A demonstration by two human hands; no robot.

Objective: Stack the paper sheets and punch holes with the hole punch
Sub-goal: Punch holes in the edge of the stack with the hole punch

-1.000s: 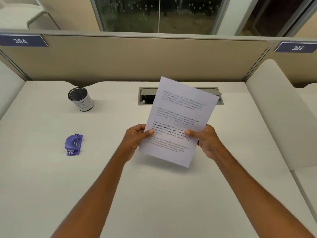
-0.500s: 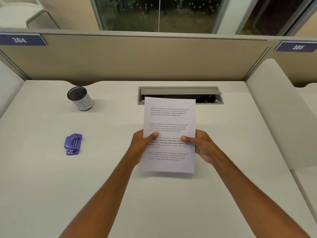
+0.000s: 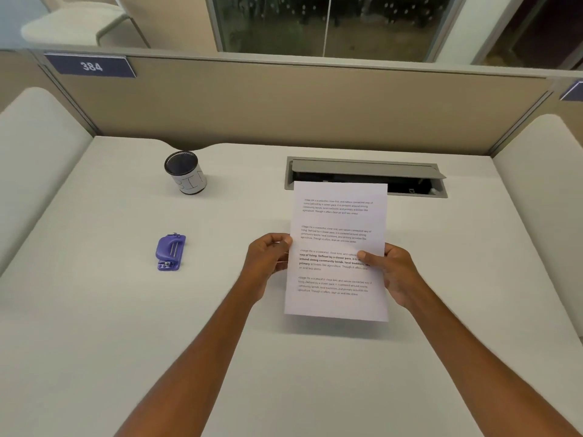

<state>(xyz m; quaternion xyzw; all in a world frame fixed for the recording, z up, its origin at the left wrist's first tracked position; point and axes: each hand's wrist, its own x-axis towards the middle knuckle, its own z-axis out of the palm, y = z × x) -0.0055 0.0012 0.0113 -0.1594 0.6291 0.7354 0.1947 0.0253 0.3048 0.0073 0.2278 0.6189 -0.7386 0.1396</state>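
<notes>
White printed paper sheets [image 3: 339, 222] stand upright and squared above the desk, their lower edge hovering just over the surface. My left hand [image 3: 268, 263] grips the left edge at mid height with fingers curled behind it. On the right edge, my right hand [image 3: 391, 272] holds the sheets, its thumb lying on the printed face. A small purple hole punch [image 3: 170, 252] lies on the desk well to the left of my left hand, apart from everything.
A black mesh cup [image 3: 186, 173] with a white label stands at the back left. Behind the sheets a grey cable hatch [image 3: 366, 171] is open in the white desk [image 3: 94, 310]. A beige partition [image 3: 284, 105] and padded side panels enclose the desk.
The sheets turned from tilted to straight and came lower toward the desk. My left thumb slid off the printed face to the left edge. The view shifted left.
</notes>
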